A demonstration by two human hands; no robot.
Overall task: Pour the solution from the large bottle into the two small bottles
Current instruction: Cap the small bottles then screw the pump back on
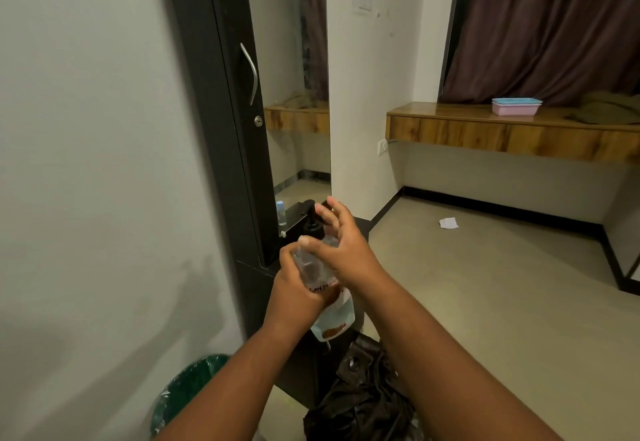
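I hold the large clear bottle (323,288) tilted in the air in front of me; it has a black pump top (313,220) and a label with handwriting. My left hand (298,291) grips the bottle's body from the left. My right hand (341,245) lies against the bottle's upper part near the pump, fingers spread and mostly straight, thumb across the neck. One small bottle (281,212) with a pale blue cap stands on a black ledge (294,213) by the mirror. A second small bottle is not visible.
A dark cabinet door with a metal handle (252,73) and a mirror (294,94) stand ahead left. A green-lined bin (187,392) sits low left, a dark bag (360,395) below my arms. A wooden shelf (502,135) with stacked trays (516,106) runs along the right wall.
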